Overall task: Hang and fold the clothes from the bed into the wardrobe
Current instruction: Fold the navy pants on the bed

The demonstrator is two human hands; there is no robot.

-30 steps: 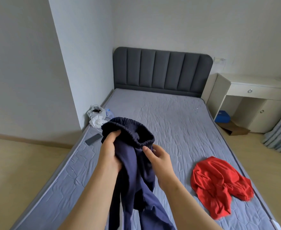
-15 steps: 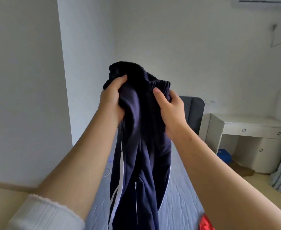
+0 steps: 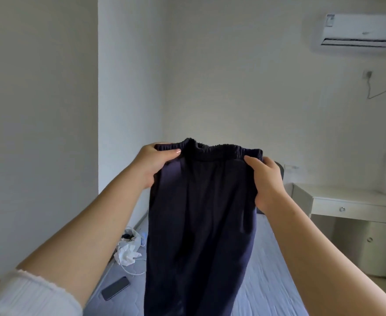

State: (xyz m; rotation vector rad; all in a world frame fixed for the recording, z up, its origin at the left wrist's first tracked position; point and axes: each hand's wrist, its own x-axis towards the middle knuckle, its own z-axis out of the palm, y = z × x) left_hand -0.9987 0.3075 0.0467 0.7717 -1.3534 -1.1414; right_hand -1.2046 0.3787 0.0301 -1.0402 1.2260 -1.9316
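Dark navy trousers (image 3: 201, 224) hang in front of me above the bed (image 3: 271, 290), their elastic waistband stretched flat at the top. My left hand (image 3: 152, 164) grips the waistband's left end, thumb over the front. My right hand (image 3: 266, 181) grips the right end the same way. The legs drop out of view at the bottom edge. The red garment is hidden from view.
A black phone (image 3: 115, 291) lies on the bed's left edge, with a white plastic bag (image 3: 128, 249) and a cable behind it. A white desk (image 3: 356, 215) with drawers stands at the right. An air conditioner (image 3: 358, 31) hangs high on the far wall.
My hands have pulled apart along the waistband, spreading the bunched trousers flat and wide. The view has tilted upward, so the headboard and the red garment have left the frame.
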